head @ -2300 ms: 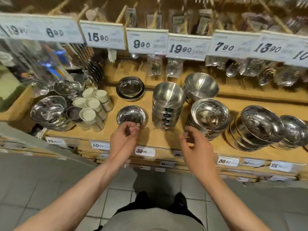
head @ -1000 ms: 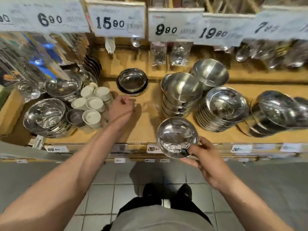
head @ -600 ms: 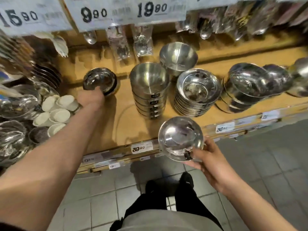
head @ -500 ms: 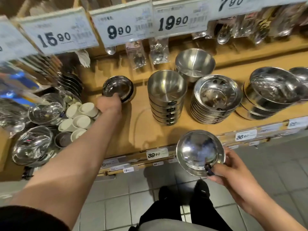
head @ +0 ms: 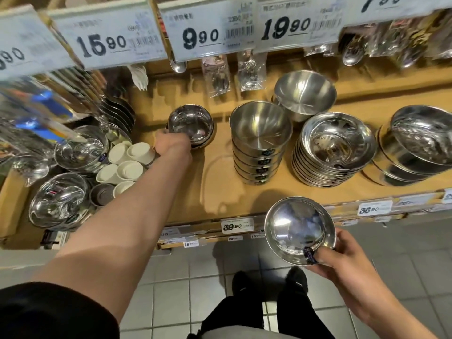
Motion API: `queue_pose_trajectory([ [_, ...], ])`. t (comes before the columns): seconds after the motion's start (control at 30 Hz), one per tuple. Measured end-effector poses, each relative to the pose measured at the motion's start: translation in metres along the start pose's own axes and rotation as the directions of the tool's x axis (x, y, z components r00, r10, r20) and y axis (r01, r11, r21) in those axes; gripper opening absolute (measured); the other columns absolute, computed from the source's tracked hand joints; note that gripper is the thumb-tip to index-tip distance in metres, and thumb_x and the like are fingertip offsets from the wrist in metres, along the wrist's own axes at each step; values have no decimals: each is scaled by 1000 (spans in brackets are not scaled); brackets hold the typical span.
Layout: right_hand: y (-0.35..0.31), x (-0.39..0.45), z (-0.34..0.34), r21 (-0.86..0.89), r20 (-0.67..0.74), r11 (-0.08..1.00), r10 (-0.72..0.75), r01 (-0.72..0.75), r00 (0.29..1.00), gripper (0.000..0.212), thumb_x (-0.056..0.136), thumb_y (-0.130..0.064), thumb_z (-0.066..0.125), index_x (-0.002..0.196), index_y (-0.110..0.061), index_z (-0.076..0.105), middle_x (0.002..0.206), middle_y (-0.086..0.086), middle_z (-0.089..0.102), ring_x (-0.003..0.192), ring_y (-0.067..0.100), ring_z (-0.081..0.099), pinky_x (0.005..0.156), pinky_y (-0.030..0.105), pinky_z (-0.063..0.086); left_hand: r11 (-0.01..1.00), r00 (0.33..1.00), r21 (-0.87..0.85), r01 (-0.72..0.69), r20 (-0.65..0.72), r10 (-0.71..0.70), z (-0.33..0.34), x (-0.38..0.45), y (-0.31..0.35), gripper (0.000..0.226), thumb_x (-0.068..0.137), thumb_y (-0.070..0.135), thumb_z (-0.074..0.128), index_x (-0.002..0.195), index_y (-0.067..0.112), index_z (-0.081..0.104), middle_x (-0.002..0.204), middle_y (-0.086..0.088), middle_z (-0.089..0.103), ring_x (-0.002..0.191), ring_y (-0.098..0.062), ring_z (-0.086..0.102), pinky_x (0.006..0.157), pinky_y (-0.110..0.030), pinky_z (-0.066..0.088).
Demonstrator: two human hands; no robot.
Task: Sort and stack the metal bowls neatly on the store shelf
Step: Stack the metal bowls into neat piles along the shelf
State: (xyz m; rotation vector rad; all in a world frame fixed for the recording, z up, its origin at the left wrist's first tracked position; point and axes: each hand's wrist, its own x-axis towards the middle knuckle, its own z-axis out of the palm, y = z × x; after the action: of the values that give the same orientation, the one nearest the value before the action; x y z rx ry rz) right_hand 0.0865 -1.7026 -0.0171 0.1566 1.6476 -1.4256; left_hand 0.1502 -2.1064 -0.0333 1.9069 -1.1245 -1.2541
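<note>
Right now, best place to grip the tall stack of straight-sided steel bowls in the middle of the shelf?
Take the tall stack low, by its bottom bowls, from the front edge of the shelf. The walls are steep and nested, so lifting the top rim would likely peel off only one bowl. The wide-rimmed stack crowds its right side; the left side is open.

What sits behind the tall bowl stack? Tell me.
Behind the tall stack sits one matte steel bowl, tilted, with hanging packets further back. Its base is covered by the stack.
</note>
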Motion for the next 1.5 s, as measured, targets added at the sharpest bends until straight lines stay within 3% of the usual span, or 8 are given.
queue_pose_trajectory([
  [0.17,3,2,1,-27,-7,1000,1,-1,1000,45,87,15,61,120,-15,62,115,12,73,97,25,76,77,38,61,998,997,17,-61,-51,61,2,-4,-6,30,85,2,64,106,23,60,108,-2,65,96,-24,64,85,-38,62],
  [0.43,8,-2,1,-27,-2,1000,6,-6,1000,42,86,15,61,117,-13,62,109,12,74,85,19,77,68,29,62,1000,996,22,-18,-84,20,-5,-7,2,50,80,15,79,127,22,65,123,-2,68,106,-21,67,88,-25,56],
  [0.7,6,-1,5,-11,2,1000,6,-6,1000,40,87,18,58,117,-10,61,111,15,72,82,17,77,67,30,63,997,999,-75,-24,-37,21,-23,-16,16,24,75,5,75,87,23,66,98,-2,72,92,-23,71,79,-38,64],
  [0.83,-1,0,10,-29,12,999,19,-19,1000,42,88,17,55,120,-10,59,114,15,73,85,19,76,70,33,64,995,999,-94,-35,27,38,-45,-46,5,27,75,-1,73,72,21,60,81,-2,68,71,-21,68,51,-29,60],
  [1.03,-7,1,9,19,38,999,39,-40,999,39,90,16,52,121,-8,54,126,19,69,108,29,73,74,35,65,1000,996,-3,2,91,-2,-91,-87,-49,23,74,3,76,71,22,63,93,-4,75,90,-26,71,89,-49,61],
  [1.17,-5,5,12,81,55,994,66,-71,996,30,90,15,50,114,-2,54,129,18,66,110,30,71,70,35,65,1000,991,7,25,128,-26,-103,-103,-73,25,74,-6,74,81,15,64,99,-14,75,82,-28,71,79,-57,62],
  [1.33,-6,5,14,151,90,979,124,-136,988,22,93,13,44,96,-6,54,85,7,75,76,26,76,60,33,64,998,980,56,19,198,-29,-103,-114,-82,28,69,-10,77,86,11,70,95,-15,75,87,-38,75,78,-57,62],
  [1.5,-11,2,3,101,40,982,156,-159,987,24,92,14,41,84,-7,51,66,4,73,55,18,72,54,30,63,993,973,113,-21,230,-5,-102,-111,-90,31,72,-10,77,81,17,66,104,-13,75,91,-34,74,70,-51,64],
])
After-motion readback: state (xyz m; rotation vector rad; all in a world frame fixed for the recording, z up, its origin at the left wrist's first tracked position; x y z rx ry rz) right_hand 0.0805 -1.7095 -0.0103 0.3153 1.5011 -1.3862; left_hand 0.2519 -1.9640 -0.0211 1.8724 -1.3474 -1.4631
